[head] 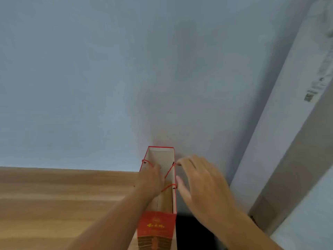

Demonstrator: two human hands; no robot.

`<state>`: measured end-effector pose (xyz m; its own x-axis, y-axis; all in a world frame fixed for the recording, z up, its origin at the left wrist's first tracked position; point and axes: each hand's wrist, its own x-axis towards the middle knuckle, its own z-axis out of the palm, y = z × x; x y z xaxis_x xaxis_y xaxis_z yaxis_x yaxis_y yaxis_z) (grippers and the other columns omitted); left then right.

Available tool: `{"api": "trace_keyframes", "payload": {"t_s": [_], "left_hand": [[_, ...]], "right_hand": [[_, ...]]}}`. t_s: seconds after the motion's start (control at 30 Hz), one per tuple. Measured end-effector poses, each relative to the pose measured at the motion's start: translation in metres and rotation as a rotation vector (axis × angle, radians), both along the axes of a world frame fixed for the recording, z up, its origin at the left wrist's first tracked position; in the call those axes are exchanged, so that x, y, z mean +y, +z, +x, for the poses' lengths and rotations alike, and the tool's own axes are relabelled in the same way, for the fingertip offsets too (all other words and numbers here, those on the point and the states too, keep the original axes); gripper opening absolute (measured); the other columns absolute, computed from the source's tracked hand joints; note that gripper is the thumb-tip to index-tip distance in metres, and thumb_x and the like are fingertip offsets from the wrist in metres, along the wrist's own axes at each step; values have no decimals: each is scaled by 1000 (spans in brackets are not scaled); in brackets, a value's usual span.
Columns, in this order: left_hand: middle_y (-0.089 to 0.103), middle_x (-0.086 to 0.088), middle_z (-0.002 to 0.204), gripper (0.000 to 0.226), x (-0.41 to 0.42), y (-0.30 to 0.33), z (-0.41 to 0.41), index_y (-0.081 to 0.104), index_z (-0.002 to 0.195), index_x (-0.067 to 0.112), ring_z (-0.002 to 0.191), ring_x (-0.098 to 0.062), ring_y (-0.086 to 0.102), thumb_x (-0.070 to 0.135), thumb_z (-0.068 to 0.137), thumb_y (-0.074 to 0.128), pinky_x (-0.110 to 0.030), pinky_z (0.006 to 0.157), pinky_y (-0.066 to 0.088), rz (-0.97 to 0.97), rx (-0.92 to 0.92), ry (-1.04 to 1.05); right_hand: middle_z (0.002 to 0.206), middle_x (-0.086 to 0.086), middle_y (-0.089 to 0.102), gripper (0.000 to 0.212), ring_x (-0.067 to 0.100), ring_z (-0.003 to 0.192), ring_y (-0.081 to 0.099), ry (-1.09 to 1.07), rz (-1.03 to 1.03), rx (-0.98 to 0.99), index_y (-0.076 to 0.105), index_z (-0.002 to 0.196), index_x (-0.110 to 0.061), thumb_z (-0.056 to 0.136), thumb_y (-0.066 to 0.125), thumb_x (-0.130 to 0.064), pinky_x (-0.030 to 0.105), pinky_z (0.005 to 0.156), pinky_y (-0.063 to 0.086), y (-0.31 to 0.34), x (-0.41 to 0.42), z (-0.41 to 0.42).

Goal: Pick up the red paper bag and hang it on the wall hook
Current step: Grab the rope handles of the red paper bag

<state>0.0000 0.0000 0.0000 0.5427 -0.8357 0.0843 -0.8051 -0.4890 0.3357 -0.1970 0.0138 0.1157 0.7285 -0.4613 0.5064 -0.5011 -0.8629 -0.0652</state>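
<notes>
The red paper bag [156,226] stands upright at the right end of a wooden table [54,195], seen from above with its pale inside showing. Its far end rests against the wall. My left hand [151,179] lies over the bag's left rim with its fingers curled. The red cord handle [168,173] from the right side is drawn across toward that hand. My right hand [200,184] hovers just right of the bag, fingers spread and holding nothing, its fingertips close to the right rim. No wall hook shows in this view.
A plain blue-grey wall [108,78] fills the upper view behind the table. A tall pale board or frame [288,123] leans up the right side. A dark gap [192,230] lies beside the bag under my right forearm.
</notes>
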Motion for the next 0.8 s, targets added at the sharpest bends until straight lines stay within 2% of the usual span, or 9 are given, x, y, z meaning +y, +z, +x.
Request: {"api": "trace_keyframes", "payload": {"t_s": [0.07, 0.13, 0.23, 0.37, 0.6, 0.7, 0.8], "left_hand": [[66, -10, 121, 34, -16, -15, 9, 59, 121, 15, 108, -29, 62, 36, 97, 47, -42, 97, 50, 66, -42, -35], [65, -7, 120, 32, -28, -31, 13, 58, 118, 18, 104, -25, 62, 37, 97, 45, -39, 91, 52, 131, -60, -46], [58, -8, 122, 33, -41, -52, 16, 51, 124, 18, 106, -27, 61, 38, 99, 49, -40, 88, 55, 186, 15, -3], [54, -7, 118, 34, -51, -70, 16, 48, 121, 17, 103, -27, 63, 40, 97, 57, -41, 89, 58, 181, 115, 19], [65, -6, 114, 20, -63, -81, 12, 62, 113, 15, 100, -24, 69, 7, 94, 62, -33, 85, 59, 248, 103, -51], [69, -6, 111, 14, -63, -82, 15, 64, 110, 15, 94, -20, 70, 10, 96, 62, -32, 83, 60, 210, 154, -42], [71, -4, 106, 15, -63, -81, 12, 60, 110, 14, 83, -16, 64, 23, 97, 62, -27, 72, 54, 131, 247, -2]], "right_hand": [[96, -1, 60, 19, 22, 87, 56, 8, -1, -21, 58, 99, -21, 82, 63, -27, 36, 72, 47, 1, -9, 9], [94, -2, 60, 19, 22, 84, 56, -20, 14, 15, 59, 100, -20, 83, 65, -26, 36, 70, 48, 1, -17, 14], [92, -1, 59, 18, 22, 82, 56, -19, 32, 26, 58, 99, -20, 83, 65, -25, 38, 68, 50, -3, -30, 20], [93, -1, 59, 20, 22, 81, 56, -59, 57, 66, 57, 101, -20, 84, 67, -24, 38, 67, 51, -8, -37, 22], [97, -2, 59, 27, 21, 83, 57, -81, 85, 111, 57, 107, -20, 83, 67, -28, 37, 68, 51, -13, -49, 21], [96, -3, 59, 26, 19, 81, 56, -74, 93, 107, 58, 106, -20, 83, 67, -28, 35, 67, 51, -13, -51, 21], [96, -4, 58, 23, 17, 81, 56, -70, 111, 136, 57, 103, -22, 83, 67, -30, 34, 68, 52, -10, -48, 21]]}}
